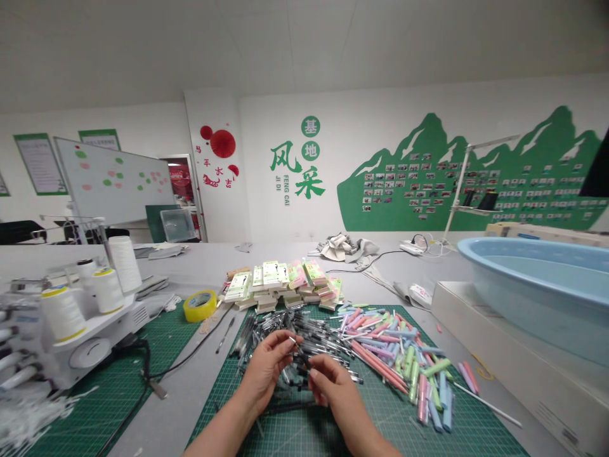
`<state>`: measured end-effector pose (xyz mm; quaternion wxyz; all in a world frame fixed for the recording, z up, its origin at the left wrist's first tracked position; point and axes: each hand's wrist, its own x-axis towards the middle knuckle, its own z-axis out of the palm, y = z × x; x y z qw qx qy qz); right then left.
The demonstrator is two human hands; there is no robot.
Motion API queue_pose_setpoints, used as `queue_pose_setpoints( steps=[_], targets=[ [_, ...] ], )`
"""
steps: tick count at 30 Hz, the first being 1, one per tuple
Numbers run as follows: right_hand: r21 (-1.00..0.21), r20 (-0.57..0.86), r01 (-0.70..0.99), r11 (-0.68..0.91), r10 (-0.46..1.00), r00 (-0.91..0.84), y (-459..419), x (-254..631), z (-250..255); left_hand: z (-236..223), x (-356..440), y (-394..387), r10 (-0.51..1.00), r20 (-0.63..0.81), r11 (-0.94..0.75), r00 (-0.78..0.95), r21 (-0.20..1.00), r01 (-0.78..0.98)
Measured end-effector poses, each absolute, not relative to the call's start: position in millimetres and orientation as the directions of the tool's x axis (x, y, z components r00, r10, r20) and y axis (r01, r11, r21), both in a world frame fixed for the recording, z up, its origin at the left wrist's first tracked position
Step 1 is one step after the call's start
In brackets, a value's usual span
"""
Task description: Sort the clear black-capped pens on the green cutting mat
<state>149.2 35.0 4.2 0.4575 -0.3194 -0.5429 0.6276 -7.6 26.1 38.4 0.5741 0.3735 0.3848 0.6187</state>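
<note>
Your left hand has thumb and forefinger pressed together, pinching a slim pen part whose pale tip pokes out past the fingers; your right hand sits just beside it, lower, fingers curled in and thumb drawn close to them; dark pieces lie behind those fingertips, so you cannot tell whether that grip pinches the same part. You have both hands over the green cutting mat, above the near side of a heap of clear and black pens, which spreads from the mat's left edge past its middle; right of it, toward the mat's right edge, lies a pile of pastel pieces in pink, blue, green and lilac; one white stick crosses that edge onto the bench. Small boxes are stacked along the mat's far edge; beyond the far left corner stands a roll of yellow tape, and a lone pen rests on the bench outside the left edge; toward the bench's left end is a white sewing machine with thread cones; at its right end, a blue basin rests on a white box; crumpled cloth lies at the bench's far edge.
</note>
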Motion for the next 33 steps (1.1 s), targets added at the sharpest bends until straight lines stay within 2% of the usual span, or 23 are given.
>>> queue_pose_setpoints(
  steps=[9,12,15,19,24,28,33],
  targets=[
    [-0.968,0.118,-0.25,0.022,0.92,-0.374,36.1,148.6,3.2,40.3,-6.3,24.4,0.989,0.146,-0.147,-0.015,0.98,-0.135],
    [-0.96,0.139,-0.276,0.043,0.93,-0.341,38.9,148.8,-0.7,40.1,-6.7,24.1,0.988,0.156,-0.157,-0.01,0.983,-0.098],
    [-0.97,0.116,-0.241,0.038,0.941,-0.319,40.5,150.3,-1.8,40.2,-6.7,23.2,0.989,0.148,-0.146,0.006,0.984,-0.104],
    [-0.979,0.073,-0.205,-0.011,0.915,-0.396,38.0,151.1,1.9,41.3,-6.1,21.8,0.988,0.147,-0.139,0.037,0.976,-0.165],
    [-0.959,0.031,-0.27,-0.089,0.912,-0.409,33.1,148.1,5.6,42.4,-5.1,21.6,0.988,0.146,-0.133,0.043,0.966,-0.22],
    [-0.946,0.051,-0.316,-0.076,0.925,-0.375,31.8,147.9,6.2,41.7,-4.4,21.3,0.986,0.156,-0.137,0.06,0.961,-0.241],
    [-0.953,0.04,-0.281,-0.112,0.875,-0.483,28.9,148.4,10.4,39.8,-4.3,20.9,0.984,0.156,-0.12,0.085,0.937,-0.327]
  ],
)
